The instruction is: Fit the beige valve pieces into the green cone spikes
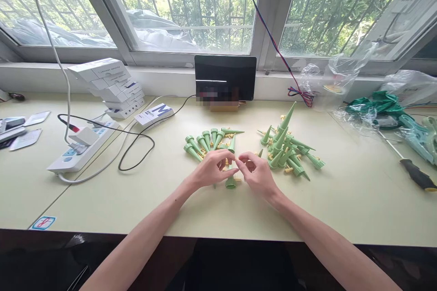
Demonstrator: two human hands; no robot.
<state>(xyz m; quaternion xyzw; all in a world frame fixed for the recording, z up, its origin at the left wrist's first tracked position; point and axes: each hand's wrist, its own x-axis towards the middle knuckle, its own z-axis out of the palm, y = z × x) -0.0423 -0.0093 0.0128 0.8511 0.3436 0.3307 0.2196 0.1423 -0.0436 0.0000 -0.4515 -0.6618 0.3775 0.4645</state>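
Near the middle of the table, my left hand (215,167) and my right hand (256,173) meet with bent fingers, their fingertips pinched close together. Whatever lies between the fingertips is too small to make out. A green cone-shaped piece (231,183) lies just below them, its open end toward me and its upper part partly hidden by my left hand. Behind and left of my left hand, several green spikes (206,137) are fanned out with small yellow parts. To the right of my right hand is a heap of green spikes (282,149) with yellow valves.
A black tablet (225,77) stands at the back. On the left are stacked white boxes (114,84), a power strip (82,148) and cables. A screwdriver (417,175), green cloth (378,108) and clear plastic bags lie on the right.
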